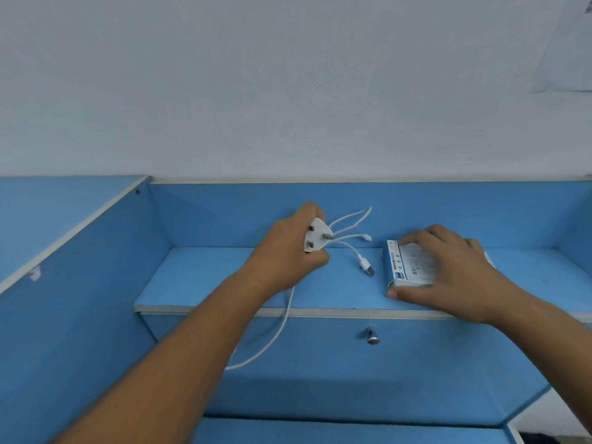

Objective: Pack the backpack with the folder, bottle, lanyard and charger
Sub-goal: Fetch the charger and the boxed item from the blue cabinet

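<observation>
The charger (pixel 317 239) is held above the middle of the shelf (pixel 224 283), near its back edge, with its white plug face and metal pins turned toward the camera. The left hand (pixel 283 253) grips it, fingers curled tight round the plug body and the thumb closed beneath it. Loops of its white cable (pixel 350 217) stick out to the right of the fist. One end with a connector (pixel 366 267) hangs just above the shelf, and a long strand drops past the front edge and curves down in front of the drawer (pixel 416 363). To the right, lying on the shelf near the front edge, is a small blue-and-white box (pixel 398 264). The right hand (pixel 455 274) lies over it, fingers close together and bent across its top to the far edge, thumb pressed against its near edge, so the box is held between them. A metal knob (pixel 372 336) sits on the drawer front below the shelf's front edge, between the two hands.
</observation>
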